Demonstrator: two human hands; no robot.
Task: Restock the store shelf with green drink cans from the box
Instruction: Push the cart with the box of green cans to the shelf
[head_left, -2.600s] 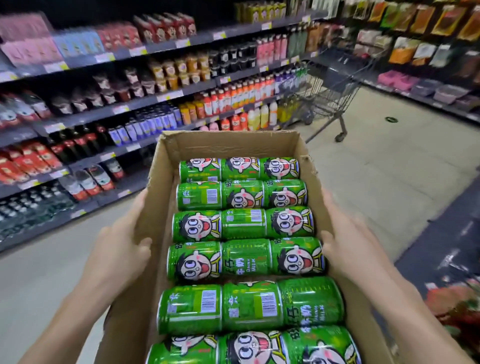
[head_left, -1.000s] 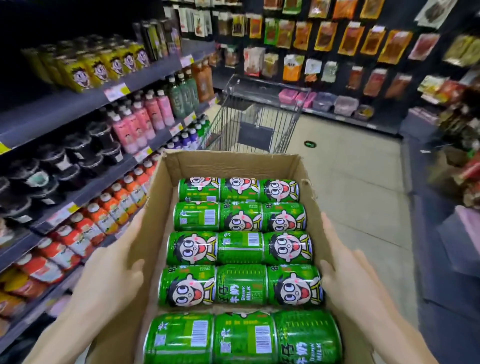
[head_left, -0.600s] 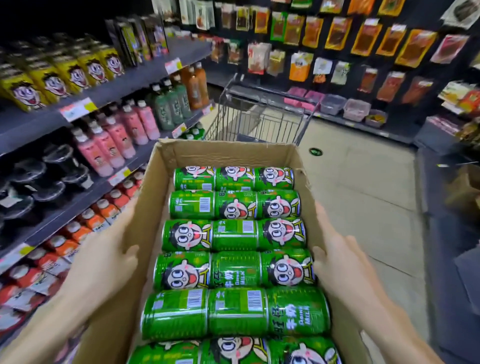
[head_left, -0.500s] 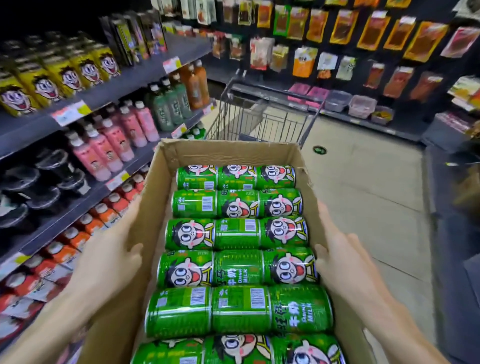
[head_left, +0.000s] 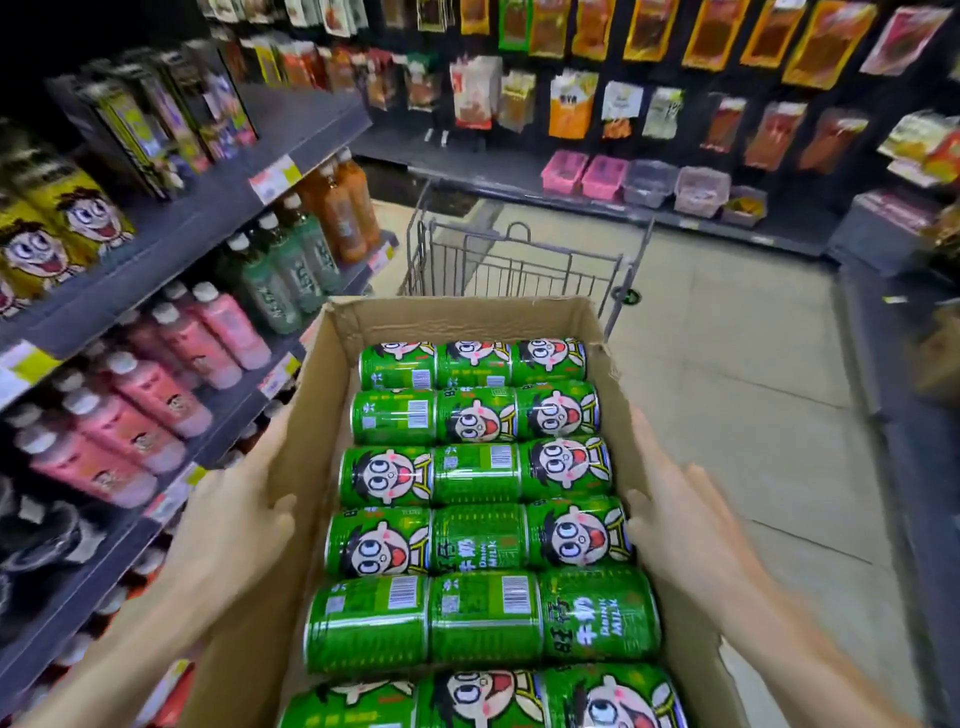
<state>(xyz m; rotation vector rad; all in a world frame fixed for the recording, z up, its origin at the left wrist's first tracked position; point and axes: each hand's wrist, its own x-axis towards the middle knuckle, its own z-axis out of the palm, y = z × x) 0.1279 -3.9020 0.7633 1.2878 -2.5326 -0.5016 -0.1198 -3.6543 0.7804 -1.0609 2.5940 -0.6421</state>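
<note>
I carry an open cardboard box (head_left: 457, 314) between both hands at chest height. Inside lie several green drink cans (head_left: 475, 470) on their sides, in rows of three, printed with a cartoon face. My left hand (head_left: 234, 525) presses flat against the box's left outer wall, fingers straight and thumb lying over the rim. On the right outer wall my right hand (head_left: 685, 525) does the same, fingers spread forward and thumb at the rim. The store shelf (head_left: 218, 208) runs along my left.
The left shelves hold pink bottles (head_left: 156, 400), green and orange bottles (head_left: 311, 244) and yellow cartons (head_left: 57, 228). A wire shopping cart (head_left: 519, 260) stands just beyond the box. Hanging snack packs and pink bins (head_left: 587, 174) line the far wall. Dark shelving borders the tiled floor on the right.
I have walked forward along the aisle with the box. The shelf and the cart have come closer, and both hands keep the same hold on the box's sides.
</note>
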